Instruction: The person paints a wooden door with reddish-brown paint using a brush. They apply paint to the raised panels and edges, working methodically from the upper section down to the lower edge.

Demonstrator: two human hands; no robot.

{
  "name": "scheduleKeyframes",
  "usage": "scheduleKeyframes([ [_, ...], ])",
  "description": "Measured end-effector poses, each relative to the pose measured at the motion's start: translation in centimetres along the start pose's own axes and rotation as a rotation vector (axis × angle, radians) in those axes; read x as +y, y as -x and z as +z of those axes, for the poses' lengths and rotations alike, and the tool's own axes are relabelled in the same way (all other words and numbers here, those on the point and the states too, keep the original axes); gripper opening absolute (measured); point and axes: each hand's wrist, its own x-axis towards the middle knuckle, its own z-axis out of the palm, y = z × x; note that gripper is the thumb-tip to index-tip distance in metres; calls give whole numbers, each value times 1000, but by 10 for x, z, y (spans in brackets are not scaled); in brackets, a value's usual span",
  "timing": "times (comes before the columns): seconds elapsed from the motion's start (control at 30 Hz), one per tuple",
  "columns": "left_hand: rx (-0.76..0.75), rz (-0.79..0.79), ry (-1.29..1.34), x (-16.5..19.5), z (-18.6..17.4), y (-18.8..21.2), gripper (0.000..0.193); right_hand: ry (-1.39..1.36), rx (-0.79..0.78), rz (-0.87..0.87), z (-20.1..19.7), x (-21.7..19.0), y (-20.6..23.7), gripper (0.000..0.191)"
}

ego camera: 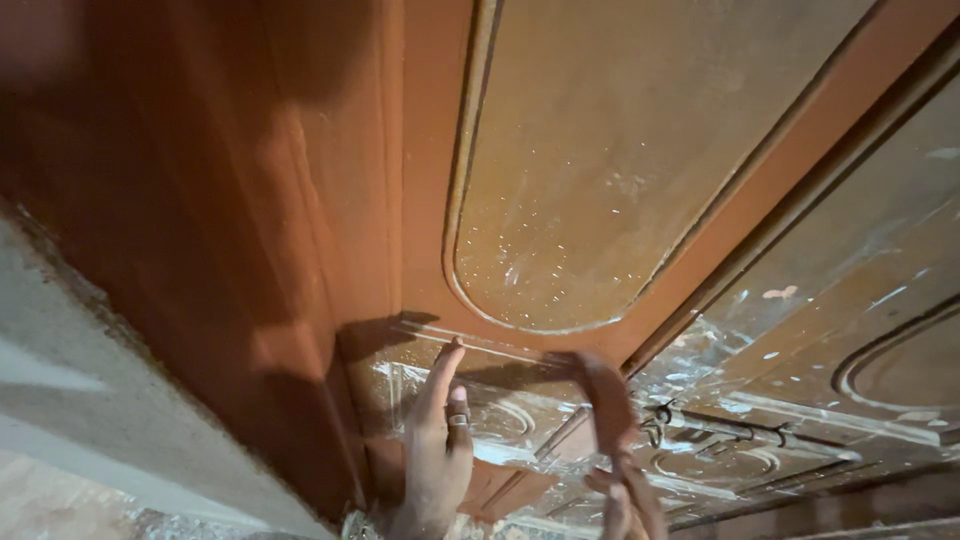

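Observation:
I look up along a brown wooden double door (620,150) with raised curved panels, its lower part covered in wrinkled clear plastic film (720,350). My left hand (438,450), a ring on one finger, lies flat against the door by the left frame, with its fingertips on the film's upper edge below the arched panel. My right hand (625,505) is blurred at the bottom edge. It grips a curved reddish-brown strip (608,400) that rises toward the seam between the two door leaves. Motion blur hides what the strip is.
A dark red-brown door frame (250,250) runs down the left, with a grey plastered wall (90,390) beside it. A metal bolt or latch (720,425) sits under the film on the right leaf. White specks dot the panels.

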Motion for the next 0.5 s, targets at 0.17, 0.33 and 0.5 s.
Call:
scheduleKeyframes([
  [0.17,12,-14,90,6,10,6,53,-251,-305,237,-26,62,16,39],
  [0.33,122,12,23,17,20,9,42,-347,-505,883,37,52,7,43],
  [0.5,182,51,-5,20,20,13,41,-79,-315,251,19,-15,-25,39],
])
